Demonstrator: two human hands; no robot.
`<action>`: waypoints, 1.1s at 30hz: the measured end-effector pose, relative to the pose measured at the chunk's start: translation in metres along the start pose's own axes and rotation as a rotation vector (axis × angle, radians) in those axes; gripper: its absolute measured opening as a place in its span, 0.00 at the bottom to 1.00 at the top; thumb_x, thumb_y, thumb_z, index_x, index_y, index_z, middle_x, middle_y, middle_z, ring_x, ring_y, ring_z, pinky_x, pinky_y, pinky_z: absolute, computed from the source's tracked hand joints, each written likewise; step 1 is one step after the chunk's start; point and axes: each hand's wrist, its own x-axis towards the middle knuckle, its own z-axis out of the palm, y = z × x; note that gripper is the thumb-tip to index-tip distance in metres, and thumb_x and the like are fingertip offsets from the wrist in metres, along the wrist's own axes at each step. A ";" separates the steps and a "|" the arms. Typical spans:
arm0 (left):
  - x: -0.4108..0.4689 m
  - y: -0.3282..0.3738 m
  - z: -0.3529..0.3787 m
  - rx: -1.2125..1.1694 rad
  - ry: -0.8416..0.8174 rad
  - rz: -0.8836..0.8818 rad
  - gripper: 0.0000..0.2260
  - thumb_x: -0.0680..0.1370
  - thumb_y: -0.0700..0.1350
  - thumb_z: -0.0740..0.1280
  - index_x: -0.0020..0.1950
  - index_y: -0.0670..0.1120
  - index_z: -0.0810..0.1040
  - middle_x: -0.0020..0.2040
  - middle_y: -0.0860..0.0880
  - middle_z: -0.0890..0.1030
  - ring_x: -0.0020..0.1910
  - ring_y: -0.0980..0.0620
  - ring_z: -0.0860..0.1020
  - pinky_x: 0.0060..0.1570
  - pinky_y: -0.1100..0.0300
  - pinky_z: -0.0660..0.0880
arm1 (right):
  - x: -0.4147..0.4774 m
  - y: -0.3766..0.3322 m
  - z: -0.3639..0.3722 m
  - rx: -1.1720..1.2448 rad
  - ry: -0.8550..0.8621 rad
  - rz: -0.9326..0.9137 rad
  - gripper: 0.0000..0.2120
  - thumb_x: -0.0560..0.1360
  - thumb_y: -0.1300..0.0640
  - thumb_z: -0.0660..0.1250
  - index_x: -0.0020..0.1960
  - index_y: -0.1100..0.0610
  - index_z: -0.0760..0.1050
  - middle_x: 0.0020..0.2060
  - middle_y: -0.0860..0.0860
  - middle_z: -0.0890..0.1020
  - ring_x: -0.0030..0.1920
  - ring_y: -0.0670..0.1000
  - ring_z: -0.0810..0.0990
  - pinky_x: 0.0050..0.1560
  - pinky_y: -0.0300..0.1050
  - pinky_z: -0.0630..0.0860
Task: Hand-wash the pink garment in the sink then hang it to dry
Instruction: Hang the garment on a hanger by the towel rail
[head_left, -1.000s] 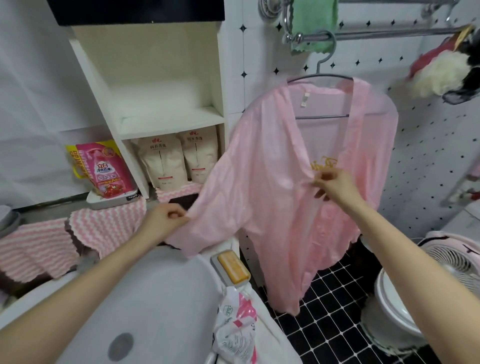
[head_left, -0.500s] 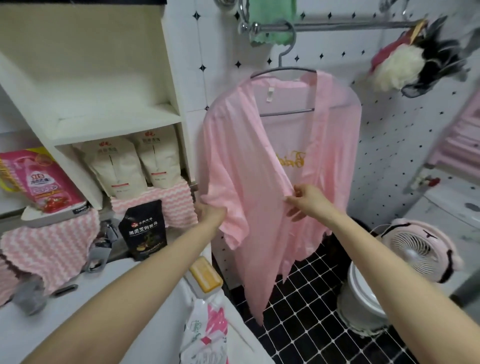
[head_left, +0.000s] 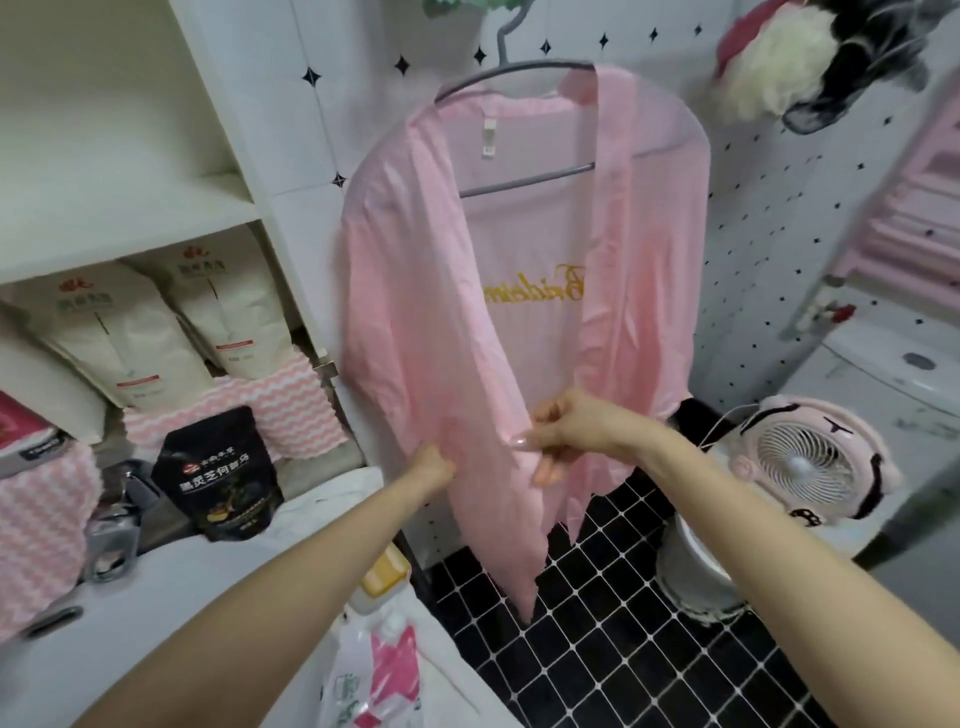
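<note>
The pink garment (head_left: 415, 291), a thin robe with gold lettering, hangs open on a grey wire hanger (head_left: 524, 67) against the white tiled wall. My left hand (head_left: 431, 465) pinches the left front panel at about hip height. My right hand (head_left: 571, 431) grips the same panel's inner edge just to the right, fingers closed on the fabric. The white sink (head_left: 171, 613) lies at lower left under my left forearm.
A yellow soap bar (head_left: 384, 569) and a pink-white plastic bag (head_left: 379, 670) rest on the sink's right rim. A black pouch (head_left: 221, 470) and the faucet (head_left: 111, 540) stand behind the sink. White shelves hold detergent bags (head_left: 130, 332). A pink fan (head_left: 810, 457) sits at right above black floor tiles.
My left hand let the sleeve drop and moved right to the front panel, close to my right hand. My view turned toward the hanging robe, so the sink slid to the lower left.
</note>
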 end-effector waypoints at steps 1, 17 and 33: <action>0.005 -0.005 -0.002 0.019 0.006 -0.017 0.14 0.77 0.43 0.61 0.59 0.38 0.74 0.54 0.40 0.79 0.51 0.43 0.78 0.44 0.60 0.72 | 0.007 0.004 -0.001 -0.088 0.112 -0.009 0.13 0.74 0.63 0.69 0.35 0.59 0.68 0.27 0.57 0.76 0.30 0.57 0.83 0.29 0.42 0.78; -0.026 0.090 -0.082 -0.093 0.756 0.576 0.18 0.72 0.31 0.61 0.61 0.40 0.71 0.62 0.42 0.71 0.63 0.45 0.69 0.60 0.55 0.66 | 0.042 0.000 -0.048 -0.275 0.160 0.080 0.16 0.74 0.58 0.69 0.62 0.50 0.77 0.55 0.52 0.82 0.48 0.51 0.82 0.50 0.45 0.76; 0.014 0.213 -0.239 -0.178 0.907 0.661 0.04 0.73 0.41 0.70 0.45 0.42 0.80 0.47 0.45 0.82 0.49 0.45 0.78 0.44 0.58 0.68 | 0.074 -0.105 -0.196 0.374 1.059 -0.434 0.06 0.71 0.61 0.72 0.47 0.56 0.83 0.44 0.51 0.85 0.43 0.44 0.78 0.49 0.37 0.73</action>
